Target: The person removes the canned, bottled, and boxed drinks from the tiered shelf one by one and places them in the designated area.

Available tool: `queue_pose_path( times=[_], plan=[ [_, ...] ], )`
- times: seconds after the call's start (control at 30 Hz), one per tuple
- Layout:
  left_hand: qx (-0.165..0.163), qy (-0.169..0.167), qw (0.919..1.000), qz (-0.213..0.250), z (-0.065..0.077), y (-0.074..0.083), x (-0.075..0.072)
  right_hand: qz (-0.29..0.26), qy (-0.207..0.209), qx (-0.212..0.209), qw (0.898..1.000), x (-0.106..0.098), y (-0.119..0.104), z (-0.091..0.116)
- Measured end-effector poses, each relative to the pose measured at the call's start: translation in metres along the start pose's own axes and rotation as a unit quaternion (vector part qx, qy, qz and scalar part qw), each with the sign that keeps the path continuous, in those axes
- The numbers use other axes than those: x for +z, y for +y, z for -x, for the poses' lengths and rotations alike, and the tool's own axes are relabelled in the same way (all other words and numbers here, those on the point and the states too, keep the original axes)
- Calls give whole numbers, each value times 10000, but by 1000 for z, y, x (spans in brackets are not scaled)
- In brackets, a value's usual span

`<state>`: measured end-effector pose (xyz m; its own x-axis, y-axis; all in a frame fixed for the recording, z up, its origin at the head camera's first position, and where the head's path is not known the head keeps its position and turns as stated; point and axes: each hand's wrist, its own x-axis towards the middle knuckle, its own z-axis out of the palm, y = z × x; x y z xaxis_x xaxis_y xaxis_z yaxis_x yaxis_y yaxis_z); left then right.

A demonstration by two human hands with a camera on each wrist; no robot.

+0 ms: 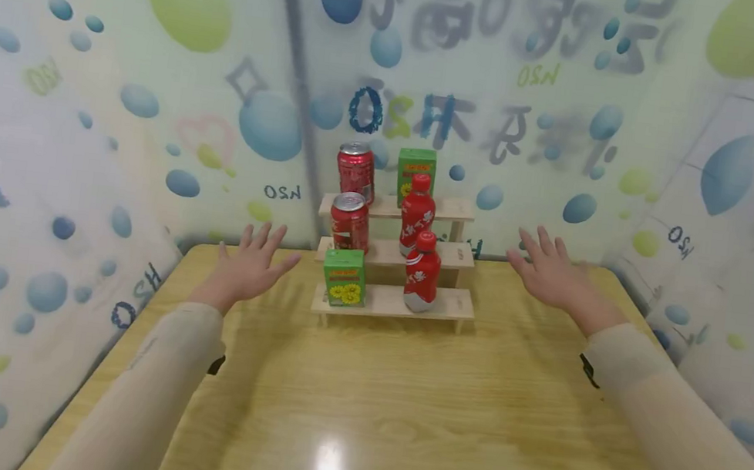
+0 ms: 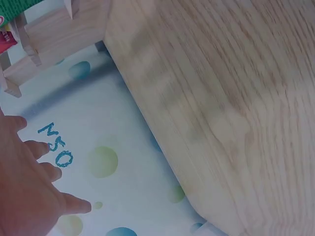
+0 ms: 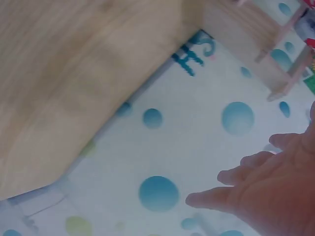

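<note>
A three-step wooden rack (image 1: 383, 299) stands at the back of the table. My left hand (image 1: 249, 267), fingers spread and holding nothing, hovers to its left. On the right, my other hand (image 1: 550, 274) is spread the same way, apart from everything. The top step bears a red can (image 1: 356, 171) and a green drink carton (image 1: 417, 163). Another red can (image 1: 349, 224) and a red bottle (image 1: 417, 216) occupy the middle step. Down on the bottom step are a green carton with yellow flowers (image 1: 344, 278) and a second red bottle (image 1: 422, 275).
The wooden table (image 1: 359, 388) stretches from the rack toward me, with a bright reflection near the front. Patterned curtain-like walls (image 1: 225, 94) with blue and green spots enclose its back and both sides.
</note>
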<state>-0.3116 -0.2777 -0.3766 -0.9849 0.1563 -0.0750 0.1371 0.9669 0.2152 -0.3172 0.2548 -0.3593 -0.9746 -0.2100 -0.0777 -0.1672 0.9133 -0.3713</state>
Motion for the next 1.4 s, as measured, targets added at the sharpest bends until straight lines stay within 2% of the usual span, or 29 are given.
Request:
queue_pose_path(
  times=[0.1, 0.27, 0.5, 0.67, 0.77, 0.97, 1.07, 1.23, 1.4],
  plan=[
    [17, -113, 9999, 121, -3, 4, 4, -76, 32, -96, 9999, -9, -18, 2],
    [-4, -556, 9973, 490, -4, 12, 20, -369, 158, -424, 9983, -14, -54, -2],
    [10, -1179, 9863, 1156, -3, 23, 63, -938, 77, -1055, 9900, 6, -96, -4],
    [-127, -1352, 9766, 1668, -3, 32, 81, -1249, 5, -1264, 9841, 26, -113, 0],
    [-202, -1314, 9766, 1692, -4, 37, 86, -1341, 194, -1268, 9826, 38, -116, -1],
    [-152, -1321, 9829, 1271, -8, 47, 90, -1473, 632, -1169, 9801, 60, -113, -4],
    [-238, -1320, 9849, 1097, -10, 51, 89, -1494, 845, -1219, 9776, 70, -112, -5],
    [-291, -1315, 9856, 1025, -10, 54, 87, -1479, 1177, -1270, 9737, 77, -113, -6],
    [-387, -1216, 9857, 1104, -10, 55, 85, -1546, 1298, -1291, 9709, 79, -115, -7]
  ],
)
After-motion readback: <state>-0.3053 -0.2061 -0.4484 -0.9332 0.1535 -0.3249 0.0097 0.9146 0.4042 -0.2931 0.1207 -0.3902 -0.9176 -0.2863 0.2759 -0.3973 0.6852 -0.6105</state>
